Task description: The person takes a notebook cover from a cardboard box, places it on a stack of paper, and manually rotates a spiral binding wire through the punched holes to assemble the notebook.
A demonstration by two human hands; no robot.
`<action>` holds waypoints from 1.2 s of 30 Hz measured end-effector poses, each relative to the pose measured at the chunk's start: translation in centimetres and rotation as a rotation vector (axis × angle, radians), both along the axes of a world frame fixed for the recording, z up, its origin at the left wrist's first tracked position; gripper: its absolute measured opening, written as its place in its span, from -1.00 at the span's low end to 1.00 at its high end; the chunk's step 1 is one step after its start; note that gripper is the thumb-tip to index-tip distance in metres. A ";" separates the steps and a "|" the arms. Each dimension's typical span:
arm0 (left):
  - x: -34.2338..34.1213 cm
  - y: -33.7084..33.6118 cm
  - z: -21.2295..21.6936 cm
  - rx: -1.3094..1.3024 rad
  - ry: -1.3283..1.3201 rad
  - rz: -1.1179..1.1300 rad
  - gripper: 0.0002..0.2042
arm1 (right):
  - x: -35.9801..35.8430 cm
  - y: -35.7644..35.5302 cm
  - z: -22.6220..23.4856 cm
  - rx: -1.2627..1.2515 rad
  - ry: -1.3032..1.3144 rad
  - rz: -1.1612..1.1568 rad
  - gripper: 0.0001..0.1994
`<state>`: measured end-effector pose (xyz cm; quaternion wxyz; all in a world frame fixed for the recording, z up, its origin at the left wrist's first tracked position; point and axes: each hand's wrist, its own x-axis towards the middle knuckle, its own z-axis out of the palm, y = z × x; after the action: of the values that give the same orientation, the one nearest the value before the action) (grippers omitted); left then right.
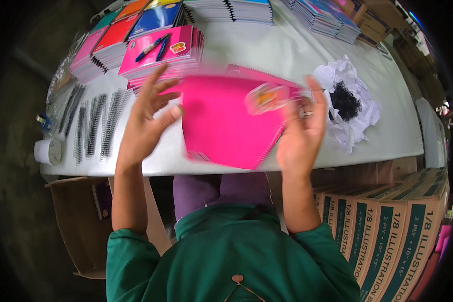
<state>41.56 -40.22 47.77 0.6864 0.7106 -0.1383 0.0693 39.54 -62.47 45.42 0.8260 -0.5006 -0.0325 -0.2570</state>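
A bright pink spiral notebook [221, 118], smeared by motion, is tilted in front of me above the table's near edge. My right hand [304, 133] grips its right side, the thumb over the front near a blurred sticker. Beside the notebook's left edge, my left hand [148, 118] has its fingers spread and holds nothing. Another pink cover with a coil edge [256, 71] shows partly behind the held one. Past my left hand is a stack of pink notebooks [199, 50], with blue-handled pliers [153, 48] lying on top.
Loose black coils [93, 121] lie on the left of the white-covered table [387, 133], beside a white roll [49, 151]. Crumpled paper [370, 108] holds black coil scraps [345, 100] at right. More notebook stacks [156, 20] line the back. Cartons [387, 236] stand below right, an open box [80, 226] below left.
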 end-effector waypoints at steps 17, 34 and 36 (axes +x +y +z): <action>0.7 -5.0 -11.6 0.950 -0.120 0.176 -0.59 | 0.5 -6.3 -12.9 -1.157 0.466 -0.304 -0.28; 12.0 2.7 -3.1 1.355 -0.487 0.451 -0.77 | -0.7 -5.7 -11.5 -0.840 0.194 -0.454 -0.48; 12.9 4.0 -1.1 1.373 -0.644 0.551 -0.84 | -1.0 -5.2 -10.9 -0.813 0.148 -0.444 -0.49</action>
<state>54.45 -36.19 46.65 -0.0187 0.9275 -0.1610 0.3370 38.52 -67.65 34.55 0.4879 -0.7955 0.0365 -0.3576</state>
